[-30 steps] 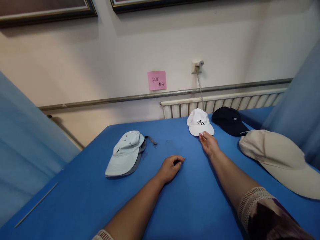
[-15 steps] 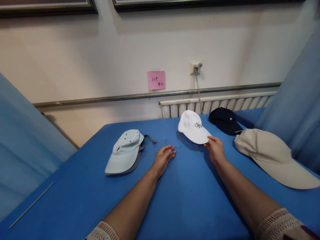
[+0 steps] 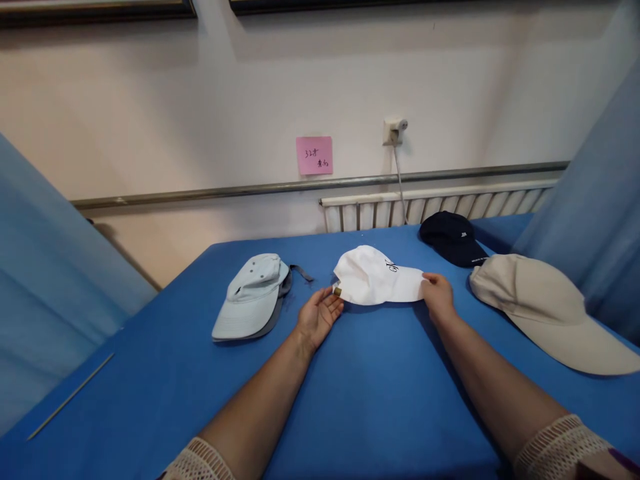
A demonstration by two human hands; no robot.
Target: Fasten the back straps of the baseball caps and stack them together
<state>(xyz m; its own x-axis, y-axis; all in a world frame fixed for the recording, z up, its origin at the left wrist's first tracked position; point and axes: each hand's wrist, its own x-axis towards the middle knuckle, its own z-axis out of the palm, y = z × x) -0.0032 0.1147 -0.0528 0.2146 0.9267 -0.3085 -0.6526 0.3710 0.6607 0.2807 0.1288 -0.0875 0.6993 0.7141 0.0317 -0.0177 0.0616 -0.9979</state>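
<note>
A white baseball cap (image 3: 367, 277) with black letters on its front is held between my two hands over the blue-covered table. Its brim points right, and my right hand (image 3: 438, 295) pinches the brim's tip. At the back of the cap, my left hand (image 3: 320, 315) has thumb and fingers at the strap end near a brass-coloured buckle (image 3: 337, 291), palm partly turned up. Left of that hand lies a light blue cap (image 3: 254, 293) stacked over a dark grey one (image 3: 286, 283), whose strap trails out behind.
At the right lie a beige cap (image 3: 543, 307) with a long brim and a navy cap (image 3: 450, 235). A thin stick (image 3: 70, 397) rests on the blue table cover (image 3: 165, 387). Behind stand a white radiator (image 3: 367, 215) and a metal rail (image 3: 240, 191); blue curtains (image 3: 45, 287) hang at both sides.
The white cap has come nearer and turned so its brim points right. My left hand, empty before, has reached its back strap. My right hand keeps hold of the brim.
</note>
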